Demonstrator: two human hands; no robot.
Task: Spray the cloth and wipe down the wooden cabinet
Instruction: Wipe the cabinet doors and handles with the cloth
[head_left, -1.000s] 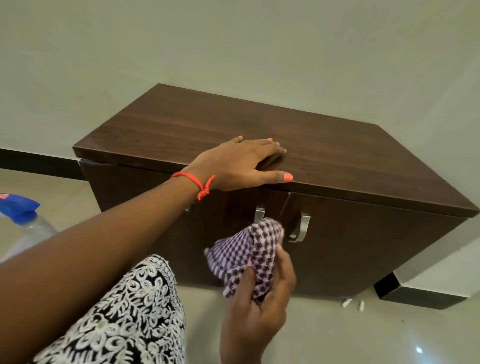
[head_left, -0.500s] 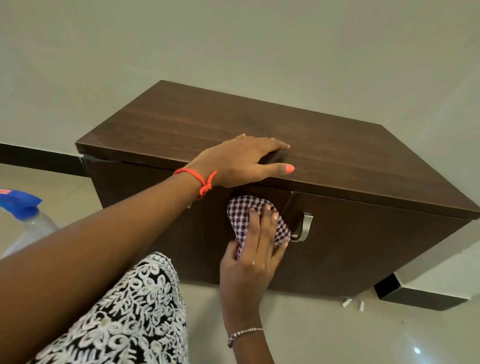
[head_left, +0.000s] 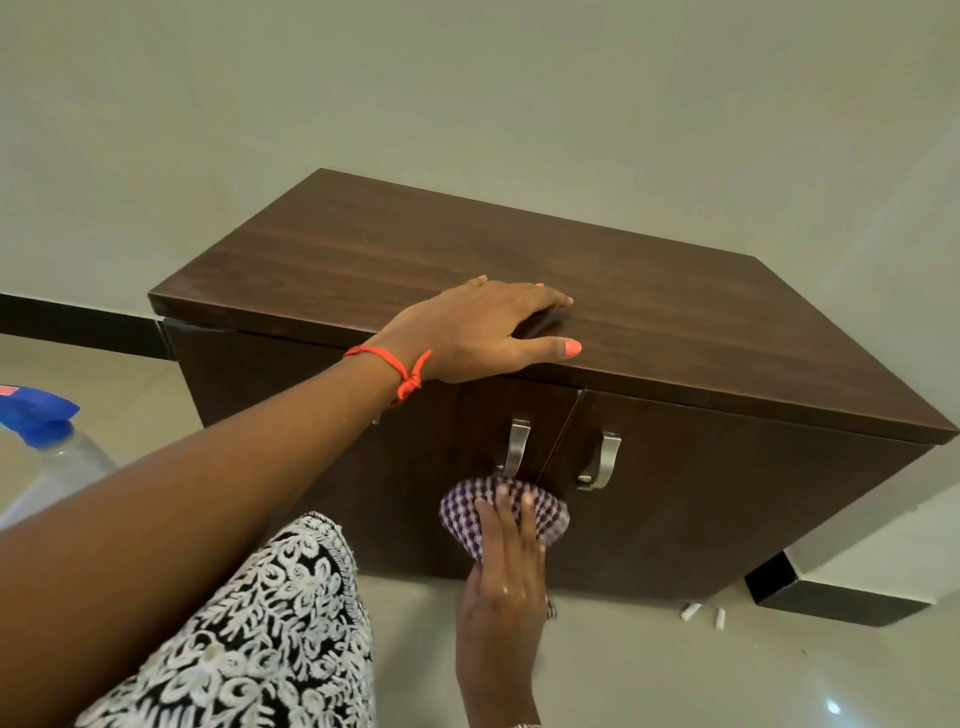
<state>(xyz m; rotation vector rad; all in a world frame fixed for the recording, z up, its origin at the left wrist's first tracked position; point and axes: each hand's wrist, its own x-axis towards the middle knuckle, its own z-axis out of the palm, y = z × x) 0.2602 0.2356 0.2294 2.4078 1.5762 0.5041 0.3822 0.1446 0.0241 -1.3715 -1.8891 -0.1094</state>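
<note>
Hands (head_left: 483, 332) (head_left: 501, 582) on dark cabinet (head_left: 675, 322), glossy floor (head_left: 675, 675)

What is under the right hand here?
A checked cloth, which the right hand presses flat against the cabinet front, just below one handle. The wood behind the cloth is covered and cannot be seen.

A dark wood-grain cabinet (head_left: 649, 312) with a smooth, low sheen carries brushed metal handles (head_left: 602, 460); a woven checked cloth (head_left: 540, 506) presses its door above glossy floor tiles (head_left: 727, 675).
</note>
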